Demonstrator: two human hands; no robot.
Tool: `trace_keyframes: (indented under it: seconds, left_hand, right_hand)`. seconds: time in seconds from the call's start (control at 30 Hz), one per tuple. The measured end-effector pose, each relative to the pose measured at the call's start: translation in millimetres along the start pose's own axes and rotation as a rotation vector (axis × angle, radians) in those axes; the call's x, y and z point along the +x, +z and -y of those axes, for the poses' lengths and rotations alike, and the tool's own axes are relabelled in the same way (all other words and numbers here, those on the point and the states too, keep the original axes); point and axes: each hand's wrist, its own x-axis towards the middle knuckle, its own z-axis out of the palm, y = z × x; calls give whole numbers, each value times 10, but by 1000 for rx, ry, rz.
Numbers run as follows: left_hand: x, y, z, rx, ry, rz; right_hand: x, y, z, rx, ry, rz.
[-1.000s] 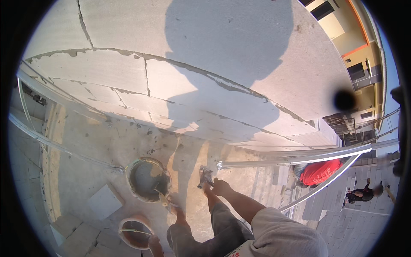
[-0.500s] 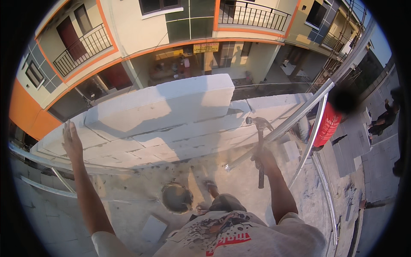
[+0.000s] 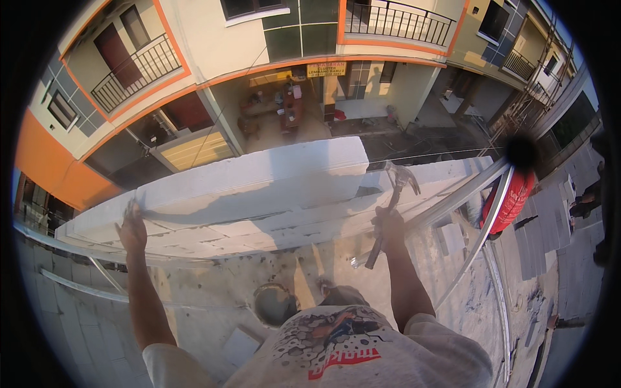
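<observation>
A wall of white lightweight blocks runs across in front of me, with a long block forming its raised top course. My left hand has its fingers stretched out at the left end of that block; whether the palm presses on it I cannot tell. My right hand is wrapped round the handle of a claw hammer. The hammer is held head up, close to the block's right end, where the top course steps down. I cannot tell whether the hammer head touches the wall.
A metal pole slants across on the right, beside a person in a red shirt. A round bucket and a loose flat block are on the floor near me. Metal rails lie at left. Houses with balconies stand beyond the wall.
My left hand has shifted right, onto the left end of the top block. The hammer has risen and tilted in my right hand. The whole view has shifted slightly.
</observation>
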Motion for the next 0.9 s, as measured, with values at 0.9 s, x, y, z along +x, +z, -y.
trace_keyframes:
  seconds: [0.9]
  left_hand:
    - [-113,33,-183,175,-69,-56]
  right_hand:
    - [-1438,1901,2859,-88,-1373,137]
